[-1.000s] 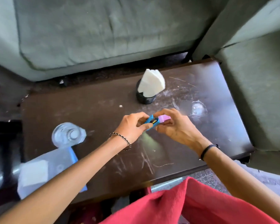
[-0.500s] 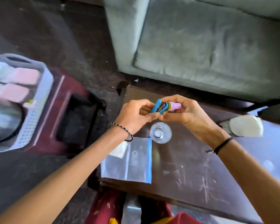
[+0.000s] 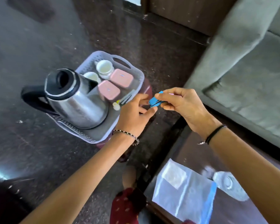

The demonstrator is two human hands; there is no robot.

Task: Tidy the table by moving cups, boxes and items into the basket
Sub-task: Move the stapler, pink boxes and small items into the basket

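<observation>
My right hand (image 3: 183,105) pinches a small blue and pink item (image 3: 155,101) just right of the white perforated basket (image 3: 137,75). My left hand (image 3: 135,113) is beside it, its fingertips touching the item's blue end, fingers loosely curled. The basket sits on a dark red stool and holds a steel kettle (image 3: 74,97), two white cups (image 3: 104,67), two pink boxes (image 3: 115,84) and a few small things.
A clear zip bag (image 3: 184,191) with a blue strip and an upturned glass (image 3: 229,185) lie on the dark table (image 3: 192,149) at lower right. A grey sofa (image 3: 245,70) fills the right side. Dark floor surrounds the stool.
My view has swung left from the table to the basket. Both hands carried the blue and pink item along, and now it is beside the basket's right rim.
</observation>
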